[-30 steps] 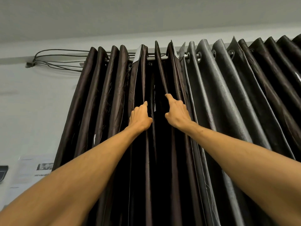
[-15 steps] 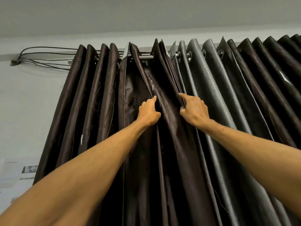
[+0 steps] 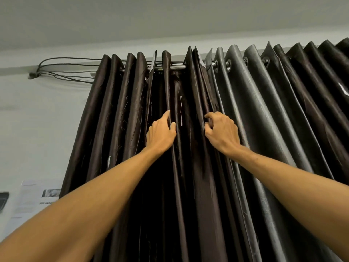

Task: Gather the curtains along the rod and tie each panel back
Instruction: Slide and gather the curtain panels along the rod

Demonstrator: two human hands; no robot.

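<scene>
View from below of two curtain panels hanging from a metal curtain rod [image 3: 177,67] just under the ceiling. At far left, a bundle of black cables [image 3: 62,70] loops along the pale wall toward the curtain tops. Lower on the wall are printed paper sheets [image 3: 35,197], their text too blurred to read. A dark object at the left edge is cut off.

Next comes the dark brown curtain panel [image 3: 117,110], bunched in tight upright folds, with a short bare stretch of rod showing between two of them. A person's bare arms reach up from the bottom corners.

The left hand [image 3: 160,135] pinches one narrow fold of the brown panel. Its index finger lies straight up the fold's left side and its thumb presses on the right. The other fingers are hidden behind the hand.

Near it, not touching, the right hand [image 3: 221,133] hooks its curled fingers round the brown panel's last folds, thumb below. The fingertips are buried in the cloth.

Right of that hand hangs the grey curtain panel [image 3: 264,110], touching the brown one, with its metal eyelets [image 3: 228,64] threaded on the rod. Folds farther right look darker, and it is unclear whether they belong to the same panel. The right edge cuts them off, and the curtains' lower ends are out of view.
</scene>
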